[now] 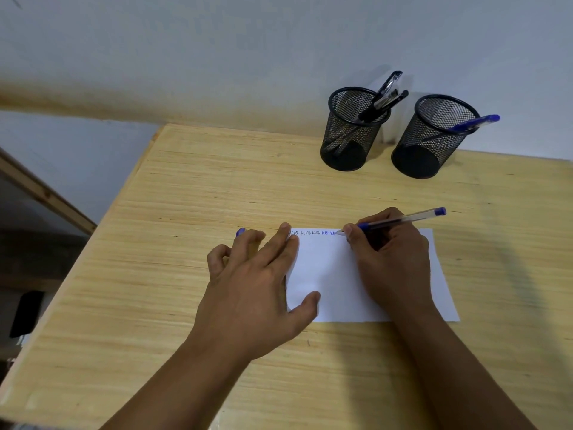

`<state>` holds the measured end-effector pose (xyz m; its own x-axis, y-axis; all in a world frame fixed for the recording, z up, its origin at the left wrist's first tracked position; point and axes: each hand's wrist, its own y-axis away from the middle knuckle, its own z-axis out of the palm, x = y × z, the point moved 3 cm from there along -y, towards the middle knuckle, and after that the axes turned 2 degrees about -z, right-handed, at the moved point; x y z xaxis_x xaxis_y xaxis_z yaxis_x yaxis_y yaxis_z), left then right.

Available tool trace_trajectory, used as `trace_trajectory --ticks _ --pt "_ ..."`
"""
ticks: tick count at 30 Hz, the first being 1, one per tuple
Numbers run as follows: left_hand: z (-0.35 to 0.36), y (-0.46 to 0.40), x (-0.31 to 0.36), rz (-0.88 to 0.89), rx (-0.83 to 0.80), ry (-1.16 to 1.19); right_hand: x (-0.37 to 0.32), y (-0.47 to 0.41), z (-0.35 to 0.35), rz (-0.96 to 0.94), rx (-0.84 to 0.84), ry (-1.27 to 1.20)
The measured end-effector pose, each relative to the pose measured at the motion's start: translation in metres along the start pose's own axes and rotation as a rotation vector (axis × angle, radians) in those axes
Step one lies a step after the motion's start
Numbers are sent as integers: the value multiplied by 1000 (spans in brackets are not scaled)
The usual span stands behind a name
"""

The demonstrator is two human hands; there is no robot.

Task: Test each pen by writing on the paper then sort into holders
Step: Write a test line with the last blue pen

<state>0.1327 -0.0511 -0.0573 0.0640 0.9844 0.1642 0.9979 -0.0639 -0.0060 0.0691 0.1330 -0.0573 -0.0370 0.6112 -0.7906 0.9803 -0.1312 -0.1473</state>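
Note:
A white sheet of paper (328, 274) lies on the wooden desk (155, 243), with a row of black and blue scribbles along its top edge. My right hand (390, 256) grips a clear blue pen (403, 218) whose tip touches the paper at the end of the writing. My left hand (257, 274) lies on the paper's left edge, index finger and thumb pressing it, and a blue pen cap (240, 232) pokes out between its outer curled fingers. Two black mesh holders stand at the back: the left one (350, 131) holds several black pens (384, 97), the right one (431, 138) holds a blue pen (474, 123).
The desk stands against a pale wall (217, 51). Its left edge drops off to a dark floor area with a wooden frame (46, 193) and a dark object (26, 313).

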Motion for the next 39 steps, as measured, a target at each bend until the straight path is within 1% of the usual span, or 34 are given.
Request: trace_trajectory --ticks 26,28,32,34,35,37,39 --pt "1 0 0 7 -3 -7 -1 1 -1 -18 2 -23" --pt "1 1 0 8 -2 -11 2 0 -3 11 13 -88" --pt "-1 2 0 2 15 -2 5 0 -11 24 96 -218" --pt "-2 2 1 -9 26 7 4 -1 -16 46 101 -283" --pt "-2 2 1 -14 33 10 5 -1 -18 81 92 -356" --pt "-3 3 1 -22 45 12 5 -2 -23 173 48 -574" --pt "-3 4 1 -24 49 1 4 -2 -30 206 3 -725"
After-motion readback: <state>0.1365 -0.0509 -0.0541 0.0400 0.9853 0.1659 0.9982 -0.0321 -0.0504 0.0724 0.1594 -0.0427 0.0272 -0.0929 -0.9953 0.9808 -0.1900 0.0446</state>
